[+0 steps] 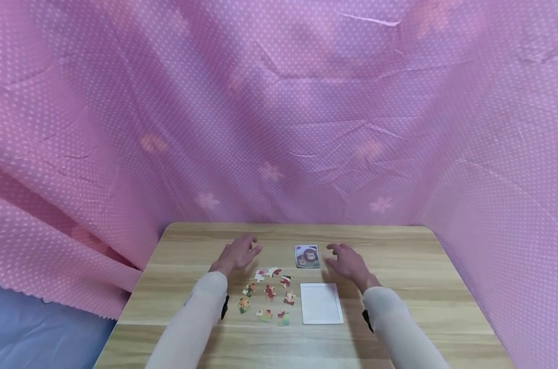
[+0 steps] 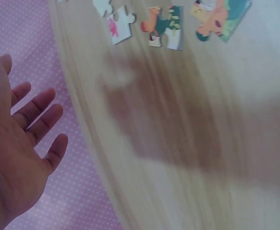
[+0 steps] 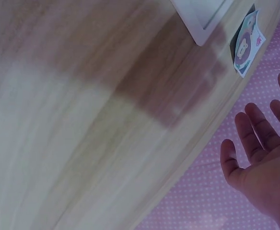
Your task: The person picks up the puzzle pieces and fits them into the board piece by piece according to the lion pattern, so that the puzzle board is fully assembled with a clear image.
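Head view, left to right: a blue cloth (image 1: 43,328) shows at the lower left, next to the pink dotted curtain (image 1: 306,128) that surrounds the wooden table (image 1: 426,297). The left hand (image 1: 237,254) is poised over the table, beyond the puzzle pieces (image 1: 270,292) and to their left. Its fingers are parted and loosely bent; it holds nothing. In the left wrist view, a shadow on the wood, apart from the hand, indicates a raised position.

Nine puzzle pieces lie between the two sleeves (image 1: 191,323), left of the white tray (image 1: 322,304). They are probably spread out so that each can be seen and lifted separately. The two farthest lie very close together; contact cannot be confirmed at this size.

Right of the pieces, the tray lies flat on the near side, presumably to be within reach of both hands. Beyond it, the lion card (image 1: 307,256) lies picture side up, the lion's head upright to the wearer, likely for easy viewing.

Farthest right, the right hand (image 1: 349,262) is beside the card, not touching it. Its fingers are relaxed and separated, with nothing in their grasp; both hands appear raised to leave the items undisturbed.
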Motion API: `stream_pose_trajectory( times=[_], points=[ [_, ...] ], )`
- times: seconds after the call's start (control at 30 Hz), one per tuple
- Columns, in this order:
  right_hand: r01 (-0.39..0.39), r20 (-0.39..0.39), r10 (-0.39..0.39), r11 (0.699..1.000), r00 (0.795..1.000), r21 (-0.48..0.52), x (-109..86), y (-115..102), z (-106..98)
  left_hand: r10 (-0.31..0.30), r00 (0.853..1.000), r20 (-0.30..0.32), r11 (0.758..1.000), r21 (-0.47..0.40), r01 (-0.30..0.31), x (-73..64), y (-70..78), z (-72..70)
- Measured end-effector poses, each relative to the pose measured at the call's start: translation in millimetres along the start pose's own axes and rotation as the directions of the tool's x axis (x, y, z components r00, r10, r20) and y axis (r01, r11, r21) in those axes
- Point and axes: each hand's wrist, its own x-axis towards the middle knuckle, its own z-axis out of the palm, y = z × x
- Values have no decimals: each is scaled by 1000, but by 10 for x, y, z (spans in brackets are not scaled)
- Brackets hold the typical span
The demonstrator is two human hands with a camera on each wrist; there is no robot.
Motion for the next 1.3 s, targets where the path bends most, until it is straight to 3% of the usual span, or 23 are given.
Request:
stream_pose_trajectory(
  times=[0.37, 0.67, 0.9, 1.3],
  points=[
    [-5, 1, 5, 997, 1000, 80, -120, 63, 185, 17, 997, 79, 997, -80, -11, -194, -89, 182],
    [-64, 36, 59, 982, 998, 179, -271, 96, 357, 23, 990, 139, 993, -117, -7, -288, -164, 360],
    [-55, 23, 52, 978, 998, 201, -336, 138, 437, 17, 991, 135, 996, -91, -5, -296, -215, 440],
    [-9, 21, 4, 971, 1000, 240, -454, 191, 527, 94, 994, 60, 993, 62, -97, -307, -242, 537]
  ],
)
